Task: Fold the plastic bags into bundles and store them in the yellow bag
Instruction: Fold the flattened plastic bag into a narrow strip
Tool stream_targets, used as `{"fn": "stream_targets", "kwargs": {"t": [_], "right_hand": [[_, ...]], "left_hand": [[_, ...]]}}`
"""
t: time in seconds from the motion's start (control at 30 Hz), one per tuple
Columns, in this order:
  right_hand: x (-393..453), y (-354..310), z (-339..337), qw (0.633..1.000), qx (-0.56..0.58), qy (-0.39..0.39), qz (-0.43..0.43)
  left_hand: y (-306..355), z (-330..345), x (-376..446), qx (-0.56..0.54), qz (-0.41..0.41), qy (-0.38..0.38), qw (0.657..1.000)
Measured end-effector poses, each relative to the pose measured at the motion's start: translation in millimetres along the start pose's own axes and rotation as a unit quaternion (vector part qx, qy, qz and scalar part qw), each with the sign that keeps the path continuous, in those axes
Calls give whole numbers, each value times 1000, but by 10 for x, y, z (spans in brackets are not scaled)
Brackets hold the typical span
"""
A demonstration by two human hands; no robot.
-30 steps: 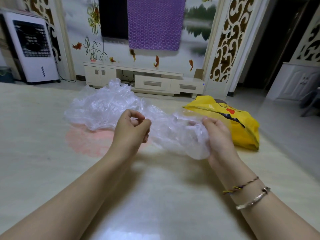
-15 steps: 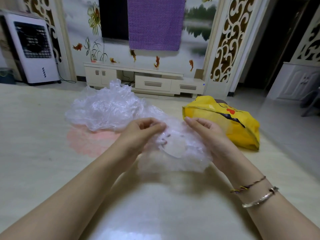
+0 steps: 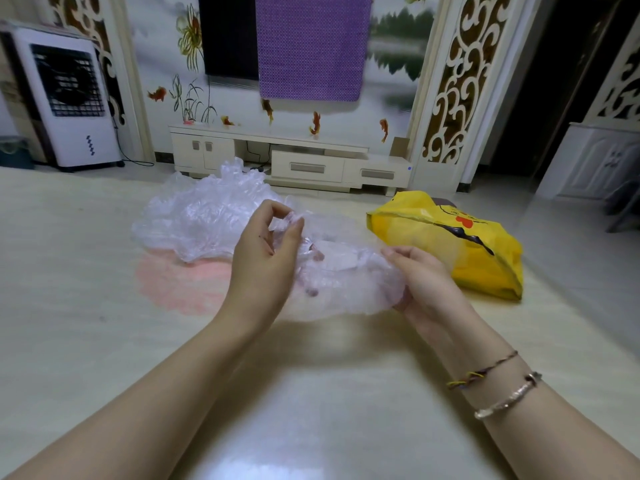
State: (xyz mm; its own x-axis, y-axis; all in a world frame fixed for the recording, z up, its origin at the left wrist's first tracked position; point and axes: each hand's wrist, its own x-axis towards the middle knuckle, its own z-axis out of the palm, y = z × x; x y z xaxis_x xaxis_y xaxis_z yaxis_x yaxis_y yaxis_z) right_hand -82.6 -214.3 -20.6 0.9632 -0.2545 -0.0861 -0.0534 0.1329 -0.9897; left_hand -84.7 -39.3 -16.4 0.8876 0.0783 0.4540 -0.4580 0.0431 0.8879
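Folding was in hand: left hand (image 3: 263, 251) pinched and right hand (image 3: 420, 277) gripped one clear plastic bag (image 3: 346, 278) above the tabletop (image 3: 69, 306), beside the yellow bag (image 3: 450, 247). Next, likely, compact it.

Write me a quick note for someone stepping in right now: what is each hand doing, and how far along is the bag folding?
Left hand: pinches the top edge of a clear plastic bag.
Right hand: grips the same bag's right end.
Pile of clear bags: on the table, behind the left hand.
Yellow bag: lying right of the hands.
Done: no finished bundle in sight.
Left: fold this bag, then the pile, and store all.
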Motion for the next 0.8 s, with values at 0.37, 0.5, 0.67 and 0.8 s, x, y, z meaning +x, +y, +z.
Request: {"fn": "stream_targets", "kwargs": {"t": [0.37, 0.5, 0.67, 0.8], "right_hand": [[45, -95, -105, 987, -159, 22, -26], [40, -53, -102, 985, -169, -12, -35], [77, -52, -143, 960, -265, -8, -87], [101, -31, -250, 915, -386, -38, -108]], "left_hand": [[-121, -104, 121, 112, -200, 13, 973], [-121, -119, 164, 11, -278, -9, 961], [-162, -214, 156, 121, -170, -32, 978], [-171, -245, 111, 303, -111, -44, 946]]}}
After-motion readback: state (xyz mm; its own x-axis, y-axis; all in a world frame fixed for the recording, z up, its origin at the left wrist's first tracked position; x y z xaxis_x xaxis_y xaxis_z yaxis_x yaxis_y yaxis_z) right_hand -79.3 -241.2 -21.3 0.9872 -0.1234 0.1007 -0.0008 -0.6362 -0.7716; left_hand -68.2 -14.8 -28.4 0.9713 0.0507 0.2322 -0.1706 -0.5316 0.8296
